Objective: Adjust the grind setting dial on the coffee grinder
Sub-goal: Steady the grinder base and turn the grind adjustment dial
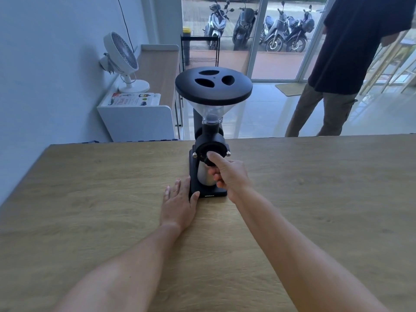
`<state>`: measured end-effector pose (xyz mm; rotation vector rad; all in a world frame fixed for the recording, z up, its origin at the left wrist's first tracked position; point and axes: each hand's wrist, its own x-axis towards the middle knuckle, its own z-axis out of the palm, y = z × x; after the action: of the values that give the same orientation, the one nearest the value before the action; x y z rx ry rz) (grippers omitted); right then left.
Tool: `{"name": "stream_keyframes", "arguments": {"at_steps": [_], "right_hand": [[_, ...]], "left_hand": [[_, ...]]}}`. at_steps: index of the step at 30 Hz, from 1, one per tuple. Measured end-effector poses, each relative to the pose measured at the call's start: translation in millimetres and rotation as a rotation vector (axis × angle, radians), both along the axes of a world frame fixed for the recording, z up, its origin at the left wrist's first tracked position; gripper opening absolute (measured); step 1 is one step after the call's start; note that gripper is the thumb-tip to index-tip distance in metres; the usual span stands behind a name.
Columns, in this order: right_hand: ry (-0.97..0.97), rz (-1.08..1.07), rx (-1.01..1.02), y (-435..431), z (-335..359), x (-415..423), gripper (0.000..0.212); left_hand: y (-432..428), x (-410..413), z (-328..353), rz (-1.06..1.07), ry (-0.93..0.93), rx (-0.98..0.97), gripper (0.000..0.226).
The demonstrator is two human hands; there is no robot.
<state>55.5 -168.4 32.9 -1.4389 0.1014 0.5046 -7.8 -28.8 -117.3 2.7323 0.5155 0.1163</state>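
Observation:
A black coffee grinder (pixel 211 140) stands near the far edge of the wooden table (pixel 90 199), with a clear hopper under a wide black lid (pixel 213 86). Its round grind dial (pixel 208 154) faces me on the front. My right hand (pixel 227 174) grips the dial, thumb on top and fingers curled beneath, partly hiding it. A metal cup (pixel 203 175) sits on the grinder's base under the dial. My left hand (pixel 179 203) lies flat on the table, fingers apart, its thumb against the base's left front corner.
A person in dark shirt and trousers (pixel 342 70) stands beyond the table at the right. A white fan (pixel 123 59) and a white shelf with booklets (pixel 135 109) stand at the left wall. Glass doors show parked motorbikes (pixel 258 28) outside.

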Motion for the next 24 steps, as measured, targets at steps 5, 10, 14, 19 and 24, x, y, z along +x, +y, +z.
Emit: {"name": "stream_keyframes", "arguments": {"at_steps": [5, 10, 14, 19, 24], "right_hand": [[-0.028, -0.004, -0.048, 0.5, 2.1, 0.5, 0.023], [-0.020, -0.003, -0.034, -0.3, 2.8, 0.0, 0.023], [-0.022, -0.022, -0.043, 1.6, 1.9, -1.5, 0.025], [-0.050, -0.023, -0.057, 0.4, 2.0, -2.1, 0.030], [-0.023, 0.012, -0.034, -0.7, 1.6, -1.1, 0.031]], "left_hand": [[0.5, 0.1, -0.8, 0.002, -0.002, 0.005, 0.066], [-0.1, -0.1, -0.6, 0.000, -0.011, 0.005, 0.067], [-0.9, -0.8, 1.4, 0.011, -0.010, -0.001, 0.066], [-3.3, -1.8, 3.9, 0.021, -0.009, 0.004, 0.065], [-3.3, -2.3, 5.4, 0.024, -0.008, -0.001, 0.065]]}}
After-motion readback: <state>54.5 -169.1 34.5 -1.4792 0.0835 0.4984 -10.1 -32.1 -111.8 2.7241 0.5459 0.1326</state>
